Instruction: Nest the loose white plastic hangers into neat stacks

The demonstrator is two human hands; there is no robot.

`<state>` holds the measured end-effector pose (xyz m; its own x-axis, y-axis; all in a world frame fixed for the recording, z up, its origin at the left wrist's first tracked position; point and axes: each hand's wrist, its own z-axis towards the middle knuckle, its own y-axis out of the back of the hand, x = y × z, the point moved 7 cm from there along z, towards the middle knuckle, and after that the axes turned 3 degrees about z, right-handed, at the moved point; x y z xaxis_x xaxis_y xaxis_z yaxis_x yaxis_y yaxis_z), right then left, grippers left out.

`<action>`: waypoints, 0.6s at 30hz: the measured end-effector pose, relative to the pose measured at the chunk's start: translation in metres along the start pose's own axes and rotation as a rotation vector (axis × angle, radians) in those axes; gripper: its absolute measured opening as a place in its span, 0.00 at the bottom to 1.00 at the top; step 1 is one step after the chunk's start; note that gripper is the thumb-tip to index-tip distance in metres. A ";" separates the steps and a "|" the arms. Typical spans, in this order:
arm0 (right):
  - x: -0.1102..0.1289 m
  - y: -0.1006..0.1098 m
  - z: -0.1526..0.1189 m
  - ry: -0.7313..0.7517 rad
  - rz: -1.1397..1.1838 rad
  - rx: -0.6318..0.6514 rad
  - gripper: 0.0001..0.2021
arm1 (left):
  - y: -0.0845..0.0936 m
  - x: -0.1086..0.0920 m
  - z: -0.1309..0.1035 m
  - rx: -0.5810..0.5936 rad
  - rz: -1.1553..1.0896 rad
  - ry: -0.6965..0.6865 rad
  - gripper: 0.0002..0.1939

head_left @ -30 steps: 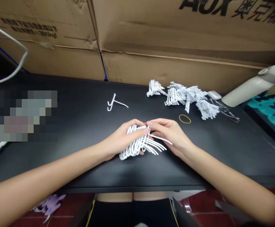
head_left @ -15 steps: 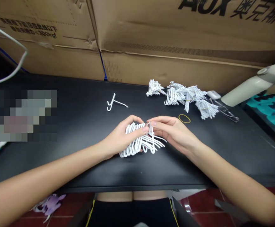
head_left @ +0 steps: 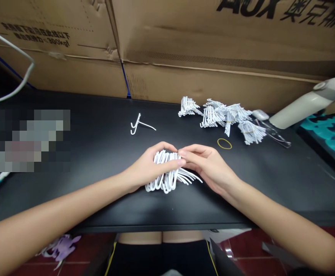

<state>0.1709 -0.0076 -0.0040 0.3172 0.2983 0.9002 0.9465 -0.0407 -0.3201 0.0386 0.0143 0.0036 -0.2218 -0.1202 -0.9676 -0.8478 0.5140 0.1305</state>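
My left hand (head_left: 152, 165) is wrapped round a bundle of white hooks (head_left: 167, 182), thumb across the front. Their curved ends line up along the bottom, and their thin stems fan out to the right. At the bundle's upper right end, my right hand (head_left: 204, 163) is closed, fingertips pinching the hooks there and meeting the left fingertips. What lies under the fingertips is partly hidden. A single white double hook (head_left: 140, 124) lies farther back on the black table (head_left: 104, 134). To the right of my hands is a yellow rubber band (head_left: 224, 143).
Several bundles of white hooks (head_left: 213, 117) lie at the back right, beside a pair of glasses (head_left: 276, 136) and a white bottle (head_left: 305, 103) that leans. Cardboard boxes (head_left: 227, 46) wall off the back. A white cable (head_left: 26, 73) hangs at the left.
The hook that stood apart at the right end of the bundle has moved left against the others. My right fingertips have shifted slightly left and the hooks sit closer together.
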 end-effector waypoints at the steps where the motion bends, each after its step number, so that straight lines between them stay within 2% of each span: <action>1: 0.001 0.000 0.000 0.029 -0.033 -0.007 0.12 | -0.001 0.000 0.000 0.001 -0.010 0.000 0.19; 6: 0.015 -0.004 -0.003 0.265 -0.245 -0.014 0.11 | -0.004 -0.002 -0.001 0.044 -0.046 0.005 0.21; 9: 0.020 -0.007 -0.006 0.356 -0.352 0.008 0.10 | -0.006 -0.001 -0.001 0.132 -0.119 0.054 0.23; 11: 0.021 -0.009 -0.007 0.376 -0.401 0.050 0.11 | -0.007 0.001 -0.001 0.194 -0.206 0.107 0.21; 14: 0.021 -0.010 -0.003 0.377 -0.415 0.087 0.13 | 0.002 0.004 0.004 0.208 -0.304 0.138 0.16; 18: 0.025 -0.003 0.024 0.337 -0.365 0.039 0.16 | 0.023 0.007 0.016 0.130 -0.377 0.146 0.15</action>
<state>0.1742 0.0225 0.0122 -0.0268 -0.0384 0.9989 0.9985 0.0465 0.0286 0.0248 0.0388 -0.0034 0.0185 -0.4348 -0.9003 -0.8172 0.5122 -0.2642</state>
